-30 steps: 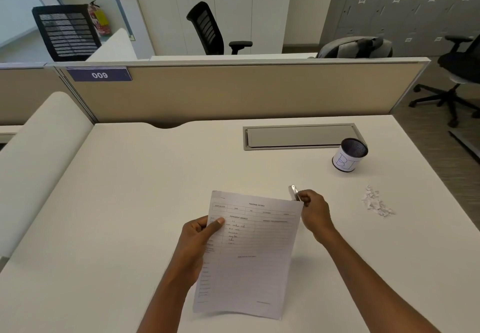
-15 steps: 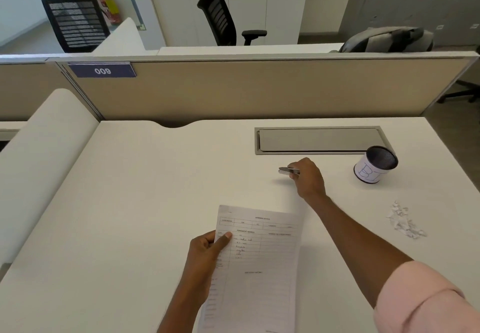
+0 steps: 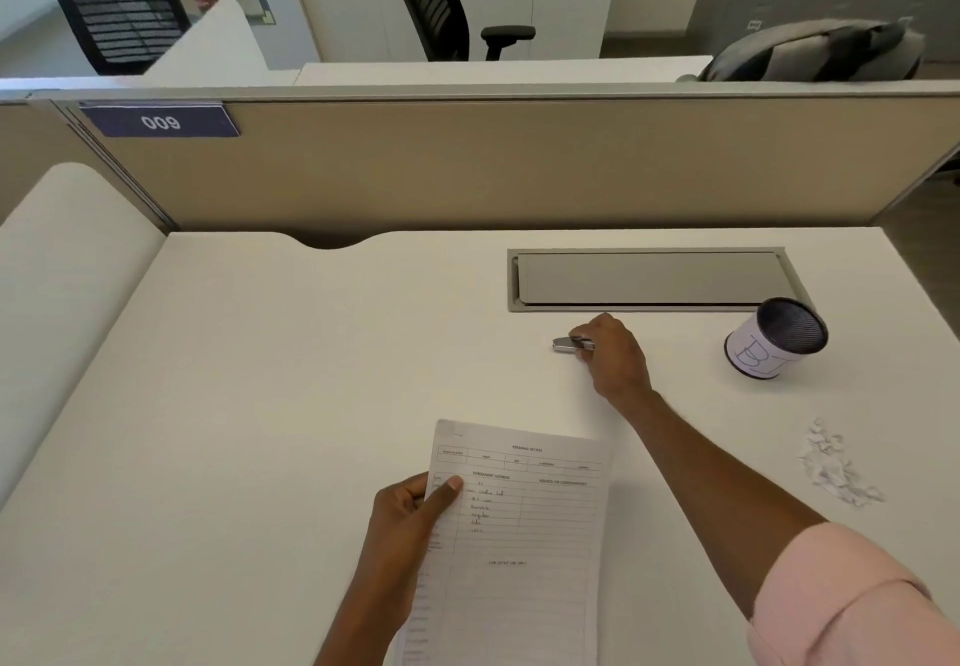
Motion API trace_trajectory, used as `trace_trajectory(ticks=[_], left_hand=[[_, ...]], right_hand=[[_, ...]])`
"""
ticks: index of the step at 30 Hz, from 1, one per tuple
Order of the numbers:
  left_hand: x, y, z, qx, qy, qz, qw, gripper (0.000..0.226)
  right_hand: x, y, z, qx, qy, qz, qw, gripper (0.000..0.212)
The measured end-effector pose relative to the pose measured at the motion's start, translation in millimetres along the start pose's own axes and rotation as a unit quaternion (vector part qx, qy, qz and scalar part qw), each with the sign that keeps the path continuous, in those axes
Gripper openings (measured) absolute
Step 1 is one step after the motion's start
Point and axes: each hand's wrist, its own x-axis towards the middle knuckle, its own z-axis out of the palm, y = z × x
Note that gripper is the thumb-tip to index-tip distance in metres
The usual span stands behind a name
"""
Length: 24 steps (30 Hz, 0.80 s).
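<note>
White desk, partition — left hand holds form

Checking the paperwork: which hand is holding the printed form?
The left hand, pinching the printed form by its left edge; the right hand grips a small silver tool farther out.

Right hand carried metal tool away from sheet, down to desk

Bright even light, soft shadows; wide-angle bending at edges; form text perhaps blurred.
</note>
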Motion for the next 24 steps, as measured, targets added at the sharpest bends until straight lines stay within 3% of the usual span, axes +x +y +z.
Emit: trace_trajectory(ticks=[6,9,11,13,16,20,24], left_hand=[[-0.6,7.2,3.7,-0.003,-0.004,0.008,1.000,0.020],[-3.9,11.3,5.4,-0.002,-0.008,0.017,1.000,0.020],[-6.7,13.5,6.5,-0.001,-0.014,0.024,1.000,0.019],[-10.4,15.1,8.1,0.005,-0.021,0.034,0.999,0.019],[-17.6,17.1,11.8,0.019,-0.024,0.053,0.998,0.020],[-31.0,18.1,14.6,0.031,-0.025,0.072,0.997,0.020],[-46.1,21.1,14.2,0.032,-0.041,0.089,0.995,0.020]], right_hand=[[-6.1,-7.6,-8.5,-0.019,0.017,-0.024,0.999,0.049],[-22.0,-32.9,-26.7,0.068,0.024,-0.029,0.997,0.037],[-35.7,-59.3,-46.8,0.191,-0.051,-0.011,0.980,0.020],[-53.4,-85.8,-69.1,0.257,-0.169,-0.003,0.952,0.017],[-83.2,-112.2,-95.4,0.231,-0.276,-0.032,0.932,0.021],[-113.3,-122.7,-115.1,0.168,-0.257,-0.060,0.950,0.005],[-133.3,-129.1,-128.9,0.158,-0.220,-0.062,0.961,0.007]])
